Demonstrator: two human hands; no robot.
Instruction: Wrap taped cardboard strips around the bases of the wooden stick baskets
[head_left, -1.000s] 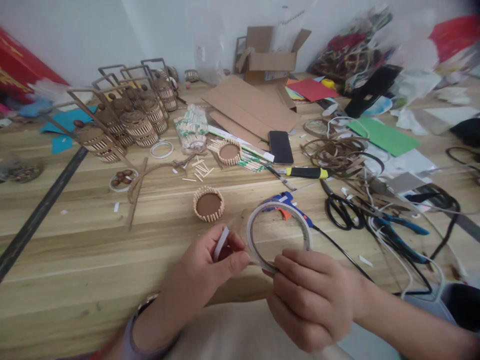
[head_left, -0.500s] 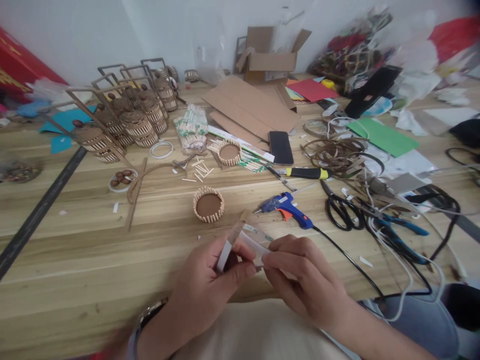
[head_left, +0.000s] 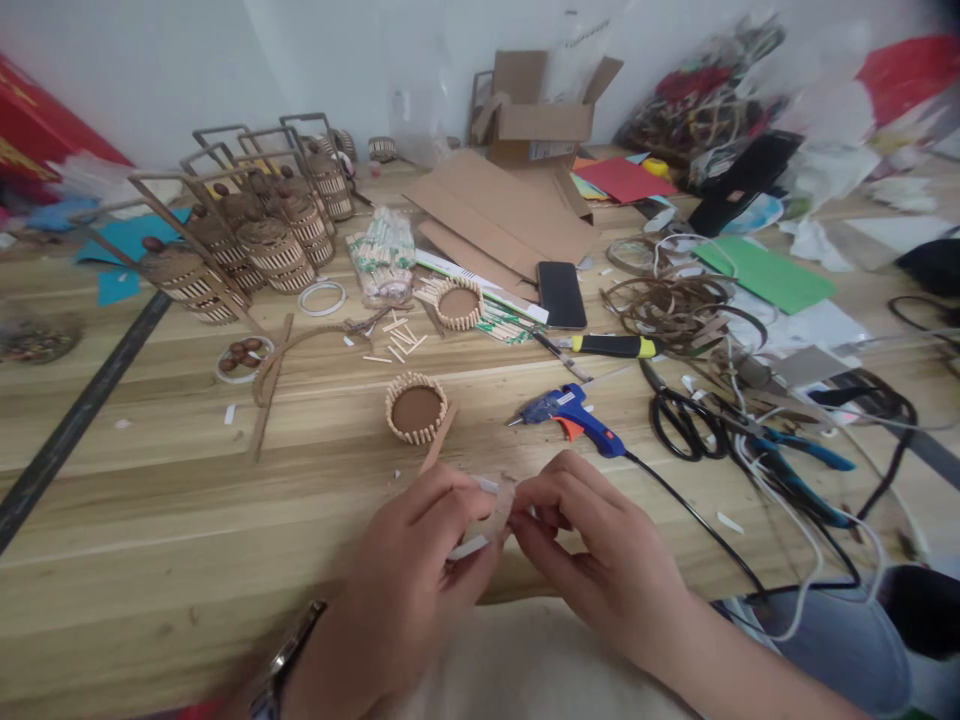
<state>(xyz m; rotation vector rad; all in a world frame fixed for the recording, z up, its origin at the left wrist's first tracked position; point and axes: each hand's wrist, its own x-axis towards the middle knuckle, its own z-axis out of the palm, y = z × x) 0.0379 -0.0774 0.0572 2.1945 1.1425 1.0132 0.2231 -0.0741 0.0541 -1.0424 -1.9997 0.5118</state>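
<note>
My left hand point(head_left: 409, 570) and my right hand point(head_left: 592, 545) meet at the near edge of the wooden table point(head_left: 150, 520). Both pinch a thin brown cardboard strip point(head_left: 439, 440) with a white tape strip point(head_left: 469, 547) at its lower end. The strip's free end rises toward a small round basket point(head_left: 417, 407) ringed with short sticks. The tape roll is not visible. A blue glue gun point(head_left: 574, 412) lies just beyond my right hand.
Black scissors point(head_left: 682, 425), blue pliers point(head_left: 802, 450) and tangled cords lie at the right. A phone point(head_left: 562, 294), a yellow-handled knife point(head_left: 611, 346), a second stick basket point(head_left: 459, 303), flat cardboard point(head_left: 502, 215), an open box point(head_left: 536, 120) and several finished baskets with handles point(head_left: 255, 235) stand farther back.
The tape roll held up by my right hand a second ago has gone from view. Both hands have closed together and lower, pinching the cardboard strip and tape.
</note>
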